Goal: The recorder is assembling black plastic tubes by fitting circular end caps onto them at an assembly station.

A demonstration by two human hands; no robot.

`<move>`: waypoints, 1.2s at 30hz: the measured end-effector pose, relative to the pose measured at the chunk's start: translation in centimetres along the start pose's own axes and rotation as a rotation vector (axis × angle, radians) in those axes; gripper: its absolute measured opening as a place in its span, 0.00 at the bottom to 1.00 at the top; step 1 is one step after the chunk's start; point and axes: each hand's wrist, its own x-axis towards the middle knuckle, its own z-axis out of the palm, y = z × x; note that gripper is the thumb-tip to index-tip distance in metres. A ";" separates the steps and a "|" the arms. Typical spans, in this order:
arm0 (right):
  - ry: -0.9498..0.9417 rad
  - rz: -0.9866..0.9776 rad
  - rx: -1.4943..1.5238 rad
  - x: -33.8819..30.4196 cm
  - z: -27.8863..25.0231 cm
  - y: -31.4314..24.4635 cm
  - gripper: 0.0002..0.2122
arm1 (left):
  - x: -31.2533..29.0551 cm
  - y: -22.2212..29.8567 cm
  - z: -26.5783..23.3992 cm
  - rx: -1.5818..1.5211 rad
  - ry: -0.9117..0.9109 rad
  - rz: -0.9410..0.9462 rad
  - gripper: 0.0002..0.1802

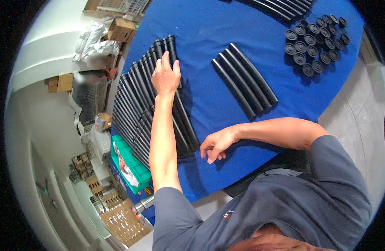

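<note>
Many black tubes (pixel 136 88) with thicker ends lie side by side on the left of a blue cloth. My left hand (pixel 166 77) reaches over their far right part, fingers stretched and apart on the rightmost tubes, covering some of them. Close to the near ends of those tubes, my right hand (pixel 219 144) hangs palm down above the cloth. Its fingers are loosely bent and apart, with nothing seen in them. A smaller group of plain black tubes (pixel 244 81) rests to the right of my left hand.
Round black caps (pixel 311 44) are gathered at the far right, beside more black tubes (pixel 280 8) at the far edge. The blue cloth (pixel 200 25) covers the table. A green bin (pixel 136 169) stands at the left edge. Boxes (pixel 121 29) and wire racks line the left background.
</note>
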 end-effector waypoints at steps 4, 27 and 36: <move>-0.009 -0.008 -0.014 0.3 0.1 0.3 0.24 | -1.1 4.8 -1.0 -0.121 0.007 0.113 0.23; -0.339 0.098 -0.124 0.3 1.1 0.8 0.17 | -8.2 12.8 0.4 -0.606 -0.487 -0.423 0.24; -0.357 0.094 -0.133 0.5 1.3 1.3 0.16 | -8.3 11.1 -1.1 -0.418 -0.558 -0.482 0.29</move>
